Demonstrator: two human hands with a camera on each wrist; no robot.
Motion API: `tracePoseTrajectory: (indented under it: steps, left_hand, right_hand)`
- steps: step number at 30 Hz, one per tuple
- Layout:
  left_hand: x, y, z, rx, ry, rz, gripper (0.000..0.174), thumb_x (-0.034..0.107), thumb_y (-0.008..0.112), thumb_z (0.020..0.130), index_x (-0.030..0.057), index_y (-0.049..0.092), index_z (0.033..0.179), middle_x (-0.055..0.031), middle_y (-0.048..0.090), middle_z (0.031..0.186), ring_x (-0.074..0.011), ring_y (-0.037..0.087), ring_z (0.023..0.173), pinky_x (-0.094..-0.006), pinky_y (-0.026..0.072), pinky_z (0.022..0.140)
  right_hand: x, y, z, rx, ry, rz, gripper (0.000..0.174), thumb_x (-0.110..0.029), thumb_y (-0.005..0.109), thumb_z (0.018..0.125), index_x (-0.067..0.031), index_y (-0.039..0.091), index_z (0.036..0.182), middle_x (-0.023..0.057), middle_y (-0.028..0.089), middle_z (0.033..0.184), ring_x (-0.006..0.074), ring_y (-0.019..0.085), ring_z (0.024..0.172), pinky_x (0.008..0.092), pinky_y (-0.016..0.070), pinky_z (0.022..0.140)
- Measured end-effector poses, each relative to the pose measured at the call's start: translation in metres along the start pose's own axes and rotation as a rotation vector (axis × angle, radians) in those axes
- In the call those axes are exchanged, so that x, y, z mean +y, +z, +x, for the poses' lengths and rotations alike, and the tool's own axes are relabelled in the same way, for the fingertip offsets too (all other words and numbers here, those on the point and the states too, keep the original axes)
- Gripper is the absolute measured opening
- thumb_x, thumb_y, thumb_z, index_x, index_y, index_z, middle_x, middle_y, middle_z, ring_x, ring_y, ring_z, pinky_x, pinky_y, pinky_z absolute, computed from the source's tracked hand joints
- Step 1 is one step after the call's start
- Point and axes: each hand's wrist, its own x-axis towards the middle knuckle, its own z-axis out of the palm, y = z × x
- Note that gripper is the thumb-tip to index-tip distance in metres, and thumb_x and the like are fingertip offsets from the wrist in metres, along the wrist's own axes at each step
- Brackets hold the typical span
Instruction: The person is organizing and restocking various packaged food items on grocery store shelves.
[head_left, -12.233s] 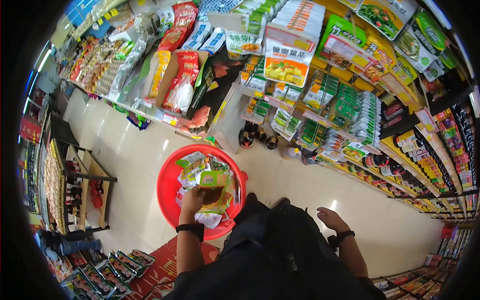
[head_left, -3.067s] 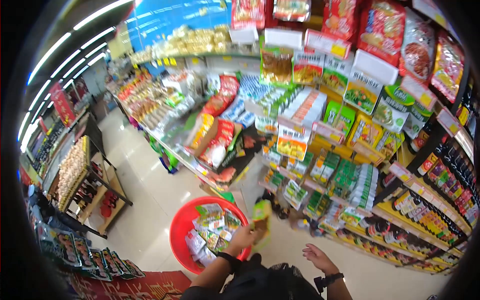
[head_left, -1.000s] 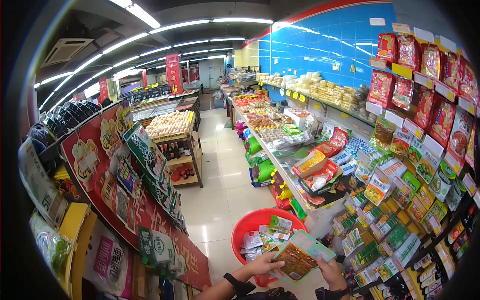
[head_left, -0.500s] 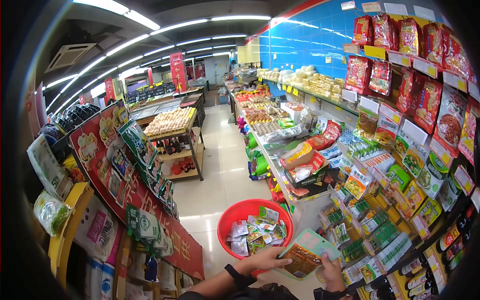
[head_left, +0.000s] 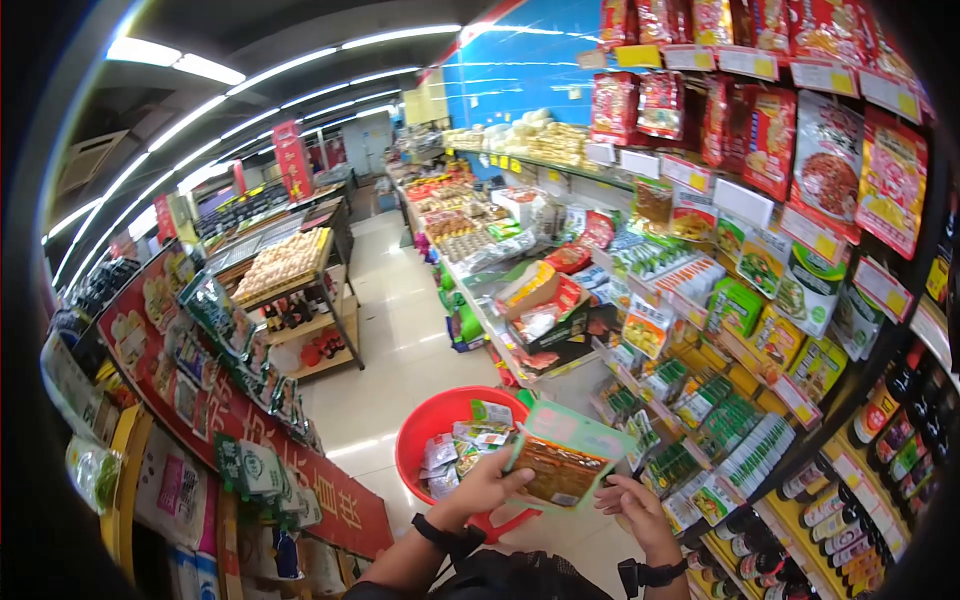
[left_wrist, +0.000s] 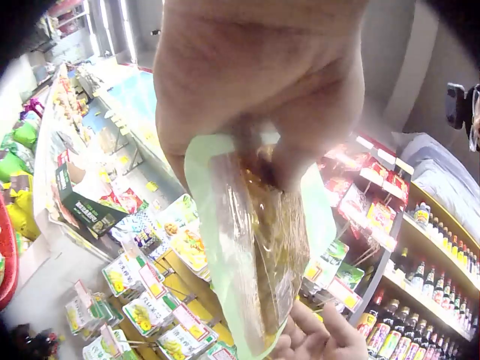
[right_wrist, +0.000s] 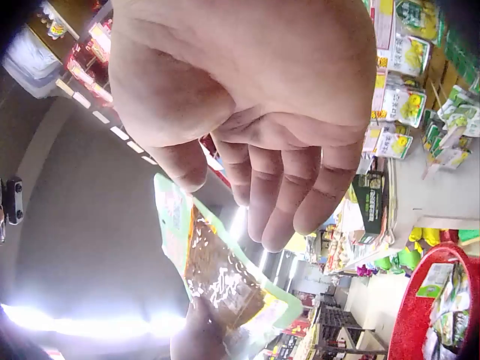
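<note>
A flat clear pouch with a pale green border and brown food inside (head_left: 560,470) is pinched at its left edge by my left hand (head_left: 482,488). In the left wrist view the same pouch (left_wrist: 259,240) hangs from the left hand (left_wrist: 262,82), thumb and fingers on it. Beside the pouch's right edge is my right hand (head_left: 640,515), fingers loosely extended and holding nothing. The right wrist view shows that hand (right_wrist: 255,112) apart from the pouch (right_wrist: 217,262). Below and left stands a red tub (head_left: 408,440) with several small packets (head_left: 468,446) in it.
Hanging packets (head_left: 770,340) and shelved bottles (head_left: 885,410) line the right side. A counter with an open carton (head_left: 535,300) runs away ahead. To the left are an egg stand (head_left: 285,265) and a red display panel (head_left: 340,505); a tiled aisle (head_left: 385,345) lies between.
The view has swung right. My right hand, which gripped the pouch's right edge half a second ago, has let go of it; the left hand still holds it, near the tub.
</note>
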Motion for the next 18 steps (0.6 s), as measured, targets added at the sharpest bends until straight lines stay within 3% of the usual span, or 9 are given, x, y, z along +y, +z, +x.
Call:
tracePoseTrajectory:
  steps: [1, 5, 8, 18]
  left_hand:
    - [0.003, -0.001, 0.003, 0.020, -0.056, -0.067, 0.036, 0.011, 0.056, 0.094, 0.0017, 0.049, 0.128, -0.0063, 0.061, 0.111, -0.0150, 0.058, 0.098, -0.0310, 0.0512, 0.082]
    - [0.001, -0.004, 0.033, 0.067, 0.079, -0.113, 0.033, 0.010, 0.055, 0.094, -0.0024, 0.050, 0.124, -0.0077, 0.061, 0.114, -0.0149, 0.057, 0.102, -0.0320, 0.0452, 0.092]
    - [-0.007, -0.004, 0.060, 0.130, 0.015, -0.249, 0.030, 0.010, 0.055, 0.094, -0.0014, 0.051, 0.122, -0.0068, 0.062, 0.113, -0.0150, 0.057, 0.101, -0.0316, 0.0459, 0.091]
    - [-0.005, -0.031, 0.214, 0.083, 0.189, -0.398, 0.035, 0.007, 0.053, 0.093, -0.0019, 0.049, 0.127, -0.0058, 0.059, 0.116, -0.0150, 0.054, 0.106, -0.0309, 0.0412, 0.095]
  right_hand:
    - [-0.002, -0.005, -0.005, 0.015, 0.007, -0.023, 0.041, -0.026, 0.050, 0.097, -0.0004, 0.049, 0.129, 0.0162, 0.064, 0.110, 0.0257, 0.064, 0.097, 0.0361, 0.0497, 0.084]
    - [-0.003, -0.022, -0.026, 0.118, 0.035, -0.059, 0.040, -0.025, 0.050, 0.097, 0.0000, 0.050, 0.128, 0.0166, 0.064, 0.111, 0.0259, 0.063, 0.098, 0.0360, 0.0493, 0.085]
    - [-0.006, -0.029, -0.040, 0.231, 0.067, -0.058, 0.038, -0.024, 0.051, 0.097, 0.0004, 0.051, 0.127, 0.0162, 0.064, 0.110, 0.0249, 0.063, 0.098, 0.0346, 0.0485, 0.086]
    - [-0.002, -0.039, -0.019, 0.461, 0.118, -0.157, 0.036, -0.019, 0.051, 0.097, 0.0012, 0.052, 0.126, 0.0161, 0.066, 0.106, 0.0250, 0.064, 0.098, 0.0332, 0.0483, 0.086]
